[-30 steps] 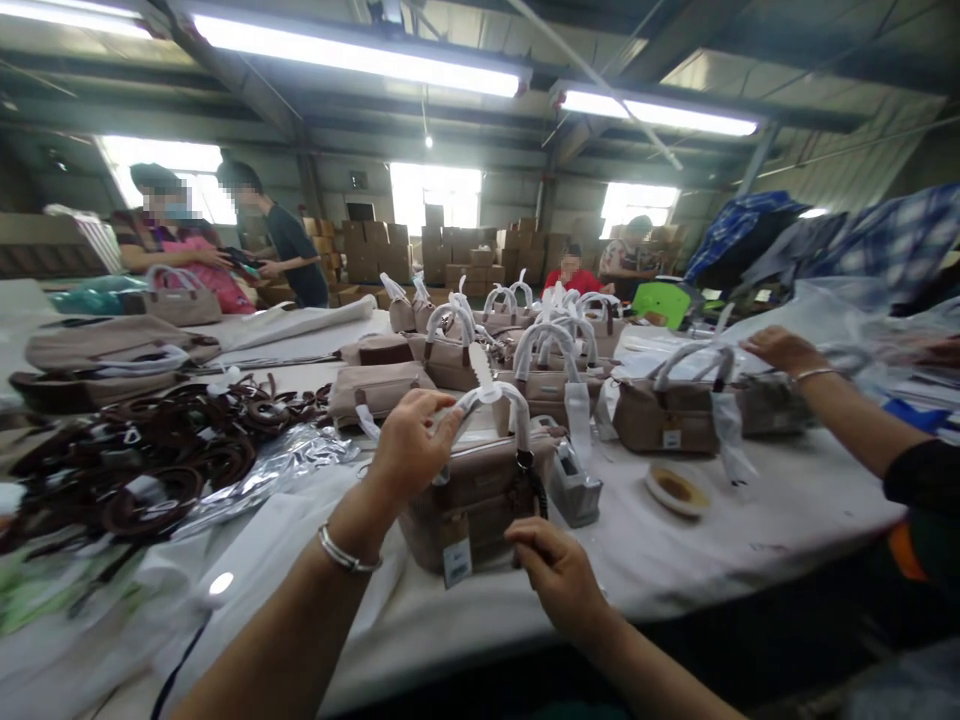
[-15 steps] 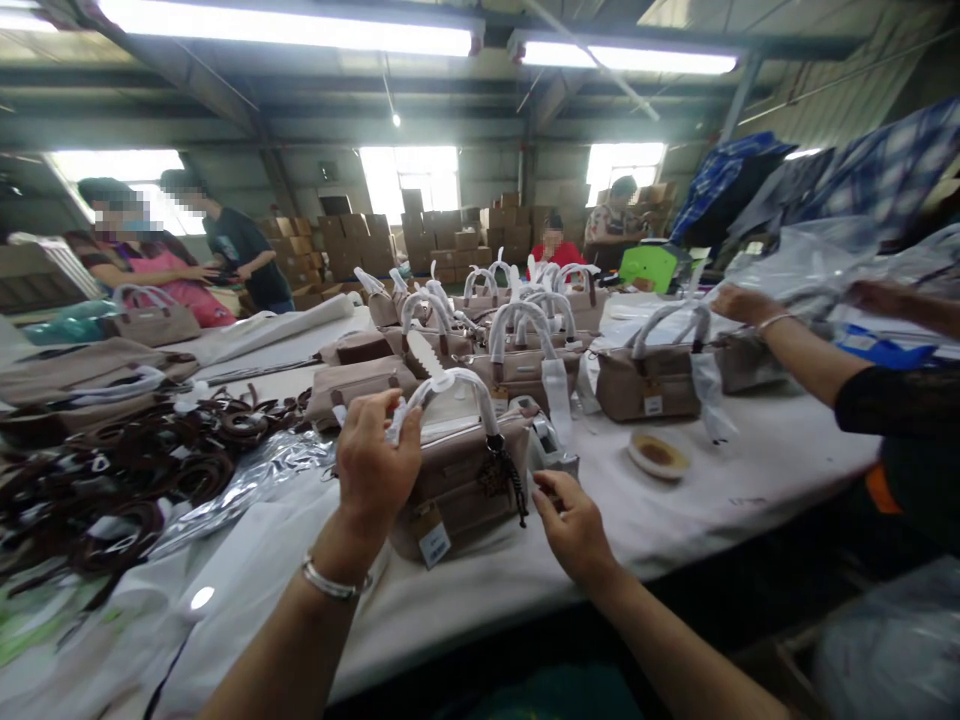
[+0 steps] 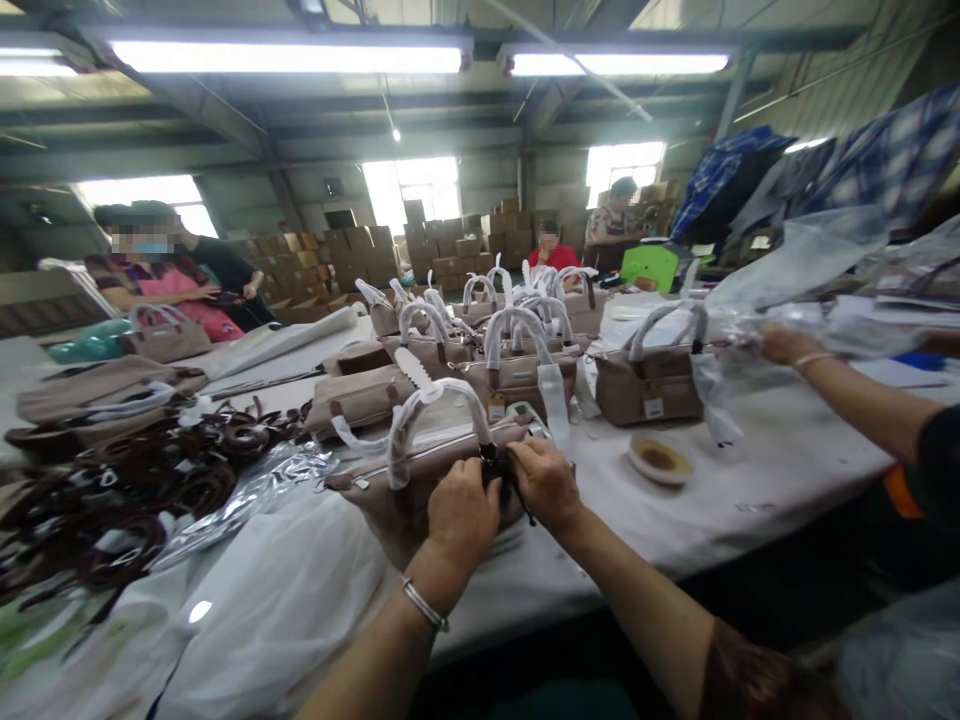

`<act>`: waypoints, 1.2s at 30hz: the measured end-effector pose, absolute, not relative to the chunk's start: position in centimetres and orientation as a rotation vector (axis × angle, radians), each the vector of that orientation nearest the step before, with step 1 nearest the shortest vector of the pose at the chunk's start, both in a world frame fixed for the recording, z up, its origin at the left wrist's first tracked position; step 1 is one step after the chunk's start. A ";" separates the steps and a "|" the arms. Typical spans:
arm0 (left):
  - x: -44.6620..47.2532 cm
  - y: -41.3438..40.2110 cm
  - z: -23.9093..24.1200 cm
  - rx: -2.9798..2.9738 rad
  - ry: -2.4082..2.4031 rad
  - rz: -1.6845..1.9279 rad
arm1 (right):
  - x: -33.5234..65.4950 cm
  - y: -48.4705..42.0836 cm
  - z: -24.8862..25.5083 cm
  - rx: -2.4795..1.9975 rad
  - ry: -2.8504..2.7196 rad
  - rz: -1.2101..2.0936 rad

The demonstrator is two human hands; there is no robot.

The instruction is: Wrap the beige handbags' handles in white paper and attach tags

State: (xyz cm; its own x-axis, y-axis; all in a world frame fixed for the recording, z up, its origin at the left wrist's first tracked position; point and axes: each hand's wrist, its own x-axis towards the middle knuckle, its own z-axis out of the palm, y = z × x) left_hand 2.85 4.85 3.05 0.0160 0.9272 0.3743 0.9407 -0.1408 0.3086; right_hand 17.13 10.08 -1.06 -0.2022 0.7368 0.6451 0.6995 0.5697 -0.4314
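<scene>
A taupe handbag (image 3: 420, 500) stands in front of me on the white-covered table, its handles (image 3: 469, 400) wrapped in white film. At the near handle's right base, my left hand (image 3: 463, 512) and my right hand (image 3: 546, 485) are closed close together, fingers bent round a dark hanging charm (image 3: 501, 465). Most of the charm is hidden by the fingers; a dark end shows below my right hand. A white serrated strip (image 3: 414, 369) sticks up from the handle.
More wrapped handbags (image 3: 649, 385) stand behind. Coiled brown straps (image 3: 112, 500) and clear plastic (image 3: 255, 490) lie left, a round dish (image 3: 660, 458) right. A co-worker's arm (image 3: 862, 385) reaches in at right beside plastic film. Other people stand farther back.
My left hand has moved from the handle's left side rightward and down to the charm. My right hand has risen to meet it there. The co-worker's arm has shifted right.
</scene>
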 end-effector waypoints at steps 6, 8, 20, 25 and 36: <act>2.6 5.3 2.3 -2.317 -2.149 -0.966 | 16.7 8.5 -3.6 -1.160 -1.716 0.378; 2.5 5.3 2.2 -2.333 -2.218 -1.101 | 16.4 8.1 -3.6 -1.222 -1.600 0.505; 3.1 4.7 2.1 -2.307 -2.234 -1.348 | 14.6 6.2 -2.3 -1.288 -1.879 0.216; 1.8 5.0 1.9 -2.322 -2.285 -1.520 | 15.3 6.6 -2.7 -1.133 -1.853 0.301; 0.7 4.8 2.4 -2.199 -2.926 -2.699 | 14.6 6.4 -2.9 -0.776 -0.389 1.842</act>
State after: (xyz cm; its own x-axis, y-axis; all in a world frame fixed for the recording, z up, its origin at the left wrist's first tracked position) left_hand 0.71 4.79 2.38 0.1081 0.9476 -0.3007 -0.2233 0.3179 0.9215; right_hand 14.58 6.42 -2.90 -0.2385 0.9137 -0.3289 -0.7025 -0.3962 -0.5911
